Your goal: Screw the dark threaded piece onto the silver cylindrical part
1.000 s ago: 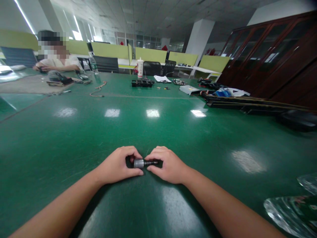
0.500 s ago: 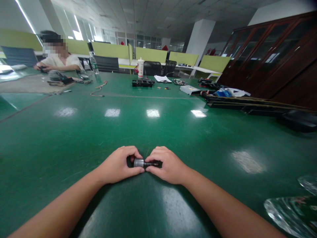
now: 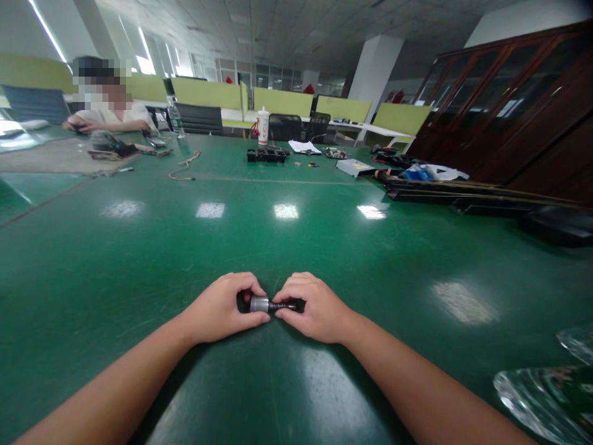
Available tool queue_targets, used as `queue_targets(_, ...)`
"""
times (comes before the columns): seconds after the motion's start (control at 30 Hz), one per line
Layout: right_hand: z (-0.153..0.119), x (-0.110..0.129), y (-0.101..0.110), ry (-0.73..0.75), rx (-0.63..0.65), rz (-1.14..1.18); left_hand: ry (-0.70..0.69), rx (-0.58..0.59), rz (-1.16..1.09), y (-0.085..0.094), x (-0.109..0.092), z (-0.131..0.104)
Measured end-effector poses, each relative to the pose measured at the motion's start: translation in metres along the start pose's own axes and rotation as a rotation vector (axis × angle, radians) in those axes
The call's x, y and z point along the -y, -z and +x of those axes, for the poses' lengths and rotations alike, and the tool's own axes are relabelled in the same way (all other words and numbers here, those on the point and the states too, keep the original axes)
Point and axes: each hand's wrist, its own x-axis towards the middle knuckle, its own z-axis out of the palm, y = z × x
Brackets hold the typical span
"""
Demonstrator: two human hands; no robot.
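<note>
In the head view, a silver cylinder (image 3: 259, 305) with a dark shaft (image 3: 283, 306) is seen over the near middle of a green table (image 3: 278, 241); whether it is lifted or rested there cannot be told. The cylinder is held from its left by the left hand (image 3: 220, 311), thumb and fingers curled round it. To its right, the shaft is enclosed between the narrowed thumb and fingertips of the right hand (image 3: 319, 312); whether it is pinched cannot be told. Well beyond the cylinder, a black slotted part (image 3: 266, 156) and a white cup (image 3: 262, 128) are placed. Far to its left, beyond a cord (image 3: 187, 163), a person (image 3: 115, 118) is seated. Clear plastic (image 3: 509, 395) is seen well to its right.
</note>
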Motion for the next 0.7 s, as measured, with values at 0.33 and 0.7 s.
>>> queue_targets(0.33, 0.0005, 0.0019, 0.0032, -0.010, -0.012, 0.002, 0.004, -0.006, 0.001, -0.0002, -0.0020, 0.0000)
queue_targets(0.7, 0.0016, 0.0030, 0.0042, -0.053, -0.023, -0.017, 0.008, 0.000, 0.005, -0.0003, -0.0016, 0.0000)
